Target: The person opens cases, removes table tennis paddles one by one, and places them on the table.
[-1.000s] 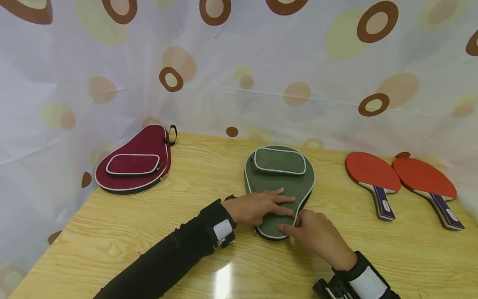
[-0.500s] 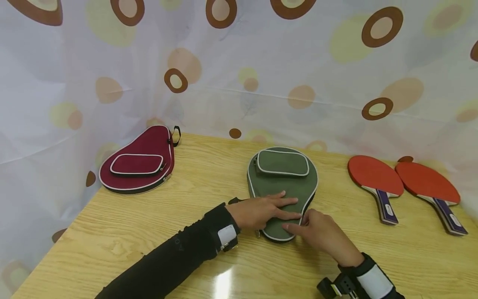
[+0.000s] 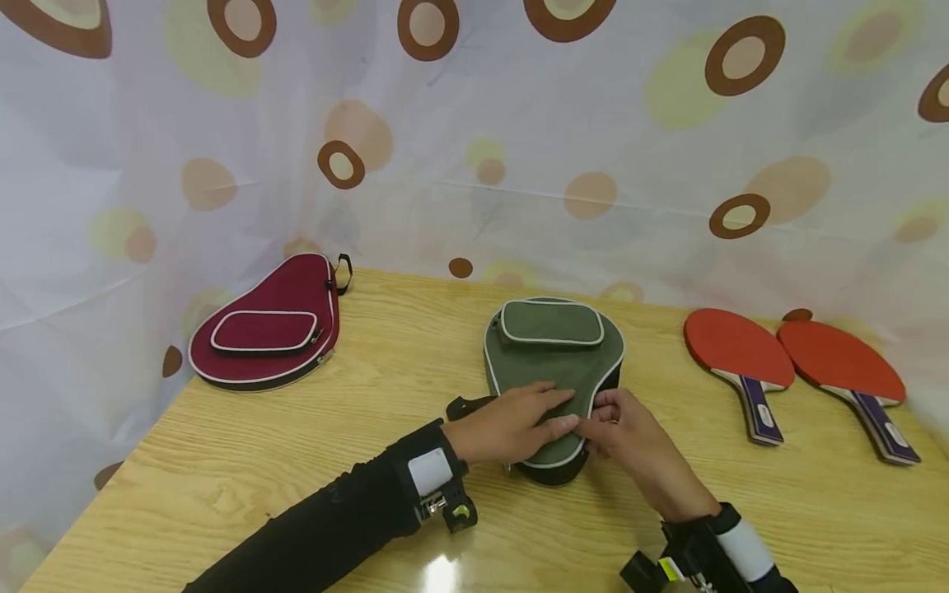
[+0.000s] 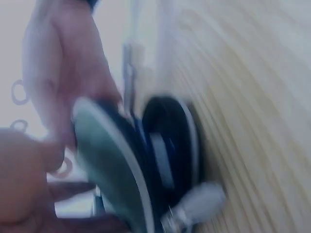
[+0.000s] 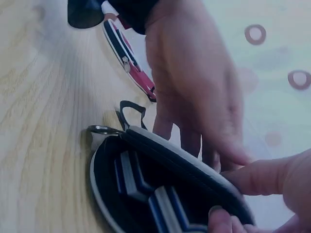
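A green table tennis paddle case (image 3: 537,366) lies on the table in the head view, its narrow end toward me. My left hand (image 3: 511,424) rests on its upper panel with fingers extended. My right hand (image 3: 633,441) pinches the raised edge of that panel on the right side, thumb on top. The mouth stands open at the narrow end. Inside it, in the right wrist view, I see two paddle handles (image 5: 167,208) with pale and blue layers. A zipper pull (image 4: 199,204), blurred, hangs at the opening in the left wrist view.
A dark red paddle case (image 3: 267,321) lies at the back left. Two red paddles (image 3: 737,342) with purple handles lie at the right, the farther one slightly under or against the first. A patterned curtain (image 3: 474,148) hangs behind the table (image 3: 371,395).
The upper panel's edge at the narrow end has lifted, showing more of the dark side. My left fingers have drawn closer together, and my right hand has shifted its grip along the edge.
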The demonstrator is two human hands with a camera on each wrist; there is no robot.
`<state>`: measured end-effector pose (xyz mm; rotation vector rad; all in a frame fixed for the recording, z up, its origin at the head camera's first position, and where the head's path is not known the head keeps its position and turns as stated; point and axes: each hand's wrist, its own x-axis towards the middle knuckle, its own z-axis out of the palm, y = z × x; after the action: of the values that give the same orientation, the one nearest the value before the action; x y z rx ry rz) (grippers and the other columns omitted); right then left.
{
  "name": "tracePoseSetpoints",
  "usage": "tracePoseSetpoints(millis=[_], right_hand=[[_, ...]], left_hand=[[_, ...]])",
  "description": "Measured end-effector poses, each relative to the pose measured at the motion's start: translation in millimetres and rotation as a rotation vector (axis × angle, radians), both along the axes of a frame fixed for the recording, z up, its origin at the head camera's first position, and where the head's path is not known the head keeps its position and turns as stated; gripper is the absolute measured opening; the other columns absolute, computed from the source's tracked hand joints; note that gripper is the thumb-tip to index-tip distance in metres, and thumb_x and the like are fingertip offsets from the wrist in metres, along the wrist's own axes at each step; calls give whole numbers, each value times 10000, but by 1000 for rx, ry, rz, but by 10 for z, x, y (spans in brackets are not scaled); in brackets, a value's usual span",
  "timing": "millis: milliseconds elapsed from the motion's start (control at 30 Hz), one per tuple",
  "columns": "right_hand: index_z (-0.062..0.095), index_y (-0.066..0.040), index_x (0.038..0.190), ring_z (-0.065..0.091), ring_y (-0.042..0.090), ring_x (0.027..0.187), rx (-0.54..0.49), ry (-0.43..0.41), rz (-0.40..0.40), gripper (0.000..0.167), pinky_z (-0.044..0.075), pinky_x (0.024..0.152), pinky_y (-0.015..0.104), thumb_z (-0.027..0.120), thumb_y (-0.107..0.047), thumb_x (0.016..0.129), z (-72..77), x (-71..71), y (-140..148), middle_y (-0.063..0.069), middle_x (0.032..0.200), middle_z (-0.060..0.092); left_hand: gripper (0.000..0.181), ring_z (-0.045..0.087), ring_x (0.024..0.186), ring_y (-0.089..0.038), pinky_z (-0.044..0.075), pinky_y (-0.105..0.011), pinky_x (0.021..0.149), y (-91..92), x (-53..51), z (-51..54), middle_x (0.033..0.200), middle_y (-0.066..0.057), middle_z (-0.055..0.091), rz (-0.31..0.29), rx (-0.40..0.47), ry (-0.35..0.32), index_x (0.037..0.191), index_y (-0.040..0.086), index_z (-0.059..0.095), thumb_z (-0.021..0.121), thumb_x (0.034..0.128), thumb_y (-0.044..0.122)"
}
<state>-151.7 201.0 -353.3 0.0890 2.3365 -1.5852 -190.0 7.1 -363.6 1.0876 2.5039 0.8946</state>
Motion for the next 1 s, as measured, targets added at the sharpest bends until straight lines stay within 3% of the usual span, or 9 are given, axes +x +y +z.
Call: tracePoseSetpoints(millis=[133,267,400,533,667,733,867,933,1000], right_hand=[[266,46,1497,551,188,928,-42,105,51,636,498,748,280,604,-129,988,63,7,-124,152,1130,531],[84,-51,1617,525,322,1274,-55,237,156,800,507,968,386,589,-111,999,75,24,-287,233,1501,396],[45,-125,1634,293,365,1471,-33,332,260,825,369,1101,570,584,-162,1010,36,22,-468,184,1652,190],[138,-98,1624,286,363,1482,-2,390,374,769,309,1127,610,598,-205,1017,-7,10,-598,159,1633,259],[260,-37,1589,305,363,1476,77,453,441,708,297,1139,601,618,-247,1016,-24,24,-644,160,1613,312],[357,-41,1556,422,367,1396,132,480,430,645,393,1076,569,615,-288,1019,-24,35,-641,165,1567,387],[562,-55,1419,576,330,1130,274,570,322,470,497,890,484,640,-267,1007,-26,42,-591,172,1369,560],[620,-42,1346,556,355,1102,341,590,223,404,468,890,510,669,-220,987,-28,35,-546,199,1287,580],[622,-25,1320,488,404,1129,397,551,129,394,427,895,549,692,-183,966,-32,21,-498,239,1253,542]], left_hand=[[621,340,1468,-312,353,-435,1150,20,61,106,1571,-210,370,176,68,-109,1575,32,298,362,1094,420],[711,375,1433,-381,390,-522,1105,-16,76,234,1568,-255,337,323,163,-145,1601,46,219,392,1071,487],[845,403,1395,-431,420,-569,1055,-111,51,340,1575,-276,277,431,287,-124,1622,72,124,547,1016,480],[871,461,1316,-438,459,-572,989,-234,30,425,1566,-274,251,518,397,-70,1630,103,62,623,994,302],[889,523,1175,-419,513,-479,855,-357,8,474,1522,-288,228,592,427,16,1627,105,-22,577,971,53],[931,530,1122,-415,509,-414,748,-425,-2,485,1507,-286,188,626,418,64,1620,102,-73,547,940,-40],[968,380,1274,-451,443,-355,602,-582,-5,490,1522,-280,80,689,359,197,1618,71,-49,520,867,-150],[944,242,1351,-468,442,-380,644,-665,-12,483,1547,-283,30,711,307,266,1620,50,21,509,844,-179],[891,147,1388,-501,460,-459,799,-739,-17,467,1568,-289,-2,717,243,319,1609,17,117,504,836,-198]])
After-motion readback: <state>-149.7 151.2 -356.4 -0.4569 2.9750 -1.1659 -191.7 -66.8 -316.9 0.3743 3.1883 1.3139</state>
